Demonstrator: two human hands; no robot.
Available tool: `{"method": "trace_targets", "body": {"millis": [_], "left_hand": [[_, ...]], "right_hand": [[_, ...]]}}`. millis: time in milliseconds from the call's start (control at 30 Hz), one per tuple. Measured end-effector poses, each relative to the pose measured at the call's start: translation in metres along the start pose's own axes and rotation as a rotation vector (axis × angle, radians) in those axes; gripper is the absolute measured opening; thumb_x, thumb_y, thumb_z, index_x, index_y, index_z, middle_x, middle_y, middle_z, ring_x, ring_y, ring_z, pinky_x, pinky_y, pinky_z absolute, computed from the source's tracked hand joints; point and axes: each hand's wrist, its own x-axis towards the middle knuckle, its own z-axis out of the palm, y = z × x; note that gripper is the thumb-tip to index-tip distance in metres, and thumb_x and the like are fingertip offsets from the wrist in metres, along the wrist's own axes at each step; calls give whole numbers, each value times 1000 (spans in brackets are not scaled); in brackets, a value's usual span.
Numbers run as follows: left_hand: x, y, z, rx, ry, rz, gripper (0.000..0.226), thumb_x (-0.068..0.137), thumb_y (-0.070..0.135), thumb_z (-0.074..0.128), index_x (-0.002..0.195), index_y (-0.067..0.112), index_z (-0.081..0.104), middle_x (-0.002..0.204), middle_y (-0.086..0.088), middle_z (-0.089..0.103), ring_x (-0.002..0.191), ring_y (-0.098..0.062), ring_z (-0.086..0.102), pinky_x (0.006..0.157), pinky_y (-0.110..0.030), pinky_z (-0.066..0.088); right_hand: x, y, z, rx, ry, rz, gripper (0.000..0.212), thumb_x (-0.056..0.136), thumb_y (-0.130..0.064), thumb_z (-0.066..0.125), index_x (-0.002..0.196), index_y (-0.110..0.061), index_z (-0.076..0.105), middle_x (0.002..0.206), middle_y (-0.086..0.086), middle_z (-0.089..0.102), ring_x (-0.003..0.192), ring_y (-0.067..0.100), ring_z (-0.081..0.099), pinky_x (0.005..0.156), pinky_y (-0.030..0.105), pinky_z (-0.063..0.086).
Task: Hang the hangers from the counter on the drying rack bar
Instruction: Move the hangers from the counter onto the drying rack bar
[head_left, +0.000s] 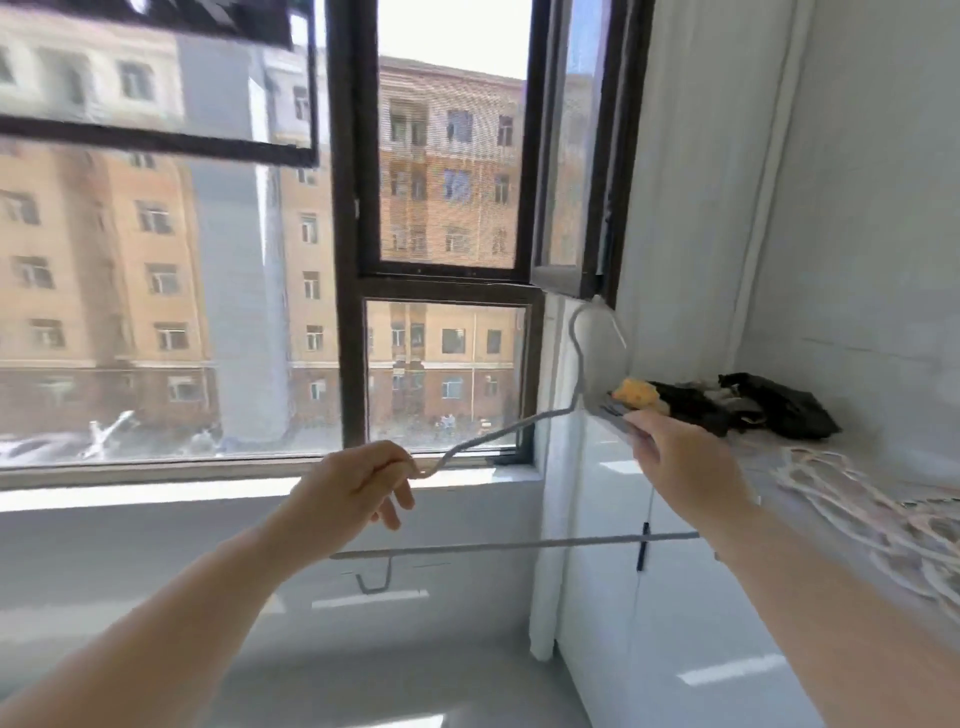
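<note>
Currently one grey hanger is off the tabletop and in the air, between the window and the person. Left hand pinches the hanger's left shoulder tip between thumb and forefinger, with the other fingers loosely curled below. Likely it is held at the tip to keep the hook free and upright.

Right hand is at the near-left edge of the tabletop, back of the hand to the camera. Its fingers are hidden, so whether it grips the hanger's right shoulder or just touches it can't be told. The hanger's bottom bar runs low across the frame and passes behind the right wrist, so the hanger spans both hands.

A pile of pale hangers lies tangled on the tabletop to the right of that hand. Two-handed handling probably serves to lift one out without dragging the rest. Farther back on the tabletop sit a black cloth and an orange lump.

The drying rack bar isn't identifiable in view. Judgement: early in the task, one hanger lifted and none seen hung. The next move needs the hook turned towards the bar.
</note>
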Motion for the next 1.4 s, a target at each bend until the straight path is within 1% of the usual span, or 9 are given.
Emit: {"method": "trace_targets", "body": {"millis": [167,333,467,567,633,767,867,1167,1400], "left_hand": [[-106,-48,-130,228,90,-179,32,91,6,47,71,31,54,55,27,62,47,1,59,50,-9,42],[-206,-69,-235,503,198,-354,13,89,31,51,82,42,55,70,25,56,63,3,60,77,-27,51],[-266,-87,-297,624,318,-468,18,91,33,49,104,27,60,79,19,59,64,0,59,70,-22,48],[-306,-105,-338,669,431,-557,16,93,30,45,80,38,52,70,16,60,61,-2,58,61,-16,43],[-331,-121,-363,675,557,-648,22,94,31,43,73,35,50,70,14,61,62,-6,57,65,-24,45],[-367,-156,-417,853,758,-778,22,94,32,38,105,24,56,97,2,69,89,-24,63,77,-32,47],[-385,-181,-468,911,866,-809,23,94,27,42,112,24,55,100,0,70,89,-24,63,70,-29,44],[-407,-240,-642,1139,1036,-899,23,94,30,41,110,28,57,94,5,68,74,-16,59,59,-24,39],[-447,-275,-723,1122,1288,-946,23,94,26,43,107,24,61,74,3,60,71,-25,57,58,-28,35]], "right_hand": [[-15,-154,27,149,-136,-230,28,96,-22,44,116,-11,60,103,12,69,96,32,62,73,33,43],[-33,-320,44,307,-176,-450,30,97,-27,43,120,-19,60,110,5,69,102,26,62,78,28,43],[-51,-445,47,412,-212,-625,31,98,-29,40,123,-23,58,119,-1,65,110,21,59,84,25,42],[-59,-529,53,457,-261,-750,30,98,-29,38,120,-23,58,117,-1,65,108,22,58,81,25,41],[-63,-583,59,496,-288,-825,29,97,-28,40,118,-23,59,116,1,66,108,23,58,81,25,42],[-66,-683,69,557,-306,-941,28,96,-27,41,115,-25,61,115,4,66,106,26,58,78,26,42],[-63,-758,78,595,-312,-1021,29,97,-26,40,117,-24,60,113,6,66,102,26,59,73,26,42],[-20,-975,92,755,-350,-1157,29,96,-24,40,120,-23,57,114,3,65,103,25,59,81,29,46],[-2,-1087,81,760,-130,-1295,33,94,-14,40,126,-16,50,125,5,56,115,24,48,94,31,37]]}}
